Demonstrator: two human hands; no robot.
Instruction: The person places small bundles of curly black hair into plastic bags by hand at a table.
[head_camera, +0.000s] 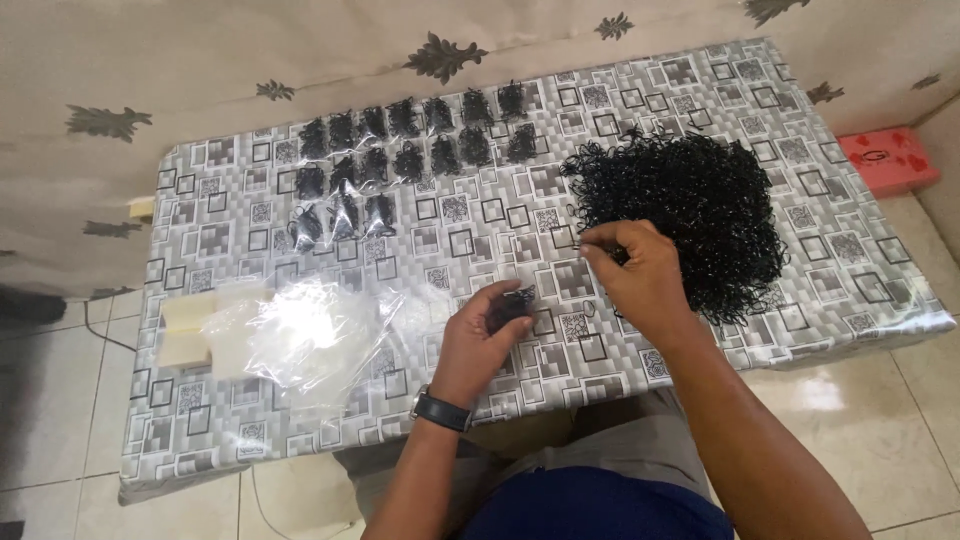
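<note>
The left hand (487, 335), just left of the frame's centre and a little below it, is cupped with its fingers curled around a small bunch of black rubber bands (512, 303); the bunch sits in the curl of the fingers, its top showing above the thumb. The hand is closed on it, not flat. A dark wristwatch (441, 410) sits on that wrist, and the forearm runs down toward the lower middle of the frame.

The right hand (640, 275), just right of centre, is turned palm down with the knuckles toward the camera. Its thumb and forefinger are pinched together at the hand's upper left, at the near left edge of the big pile of loose black rubber bands (690, 205). Whether a band lies in the pinch cannot be told; the fingertips meet right against the pile's edge. The right forearm runs down to the lower right corner.

The 2 hands are near each other but apart, the bunch in the left lying lower and to the left of the right hand's pinch. The pile fills the right centre of the table (230, 420), which wears a grey cloth printed with squares.

In the upper middle lie rows of small packed bunches of black bands (415, 150), well apart from both hands. Left of the left hand lies a heap of clear plastic bags (310, 335), and beyond it, toward the left edge, a stack of pale flat pieces (185, 330). A red box (888, 160) lies at the right edge, off the table.
</note>
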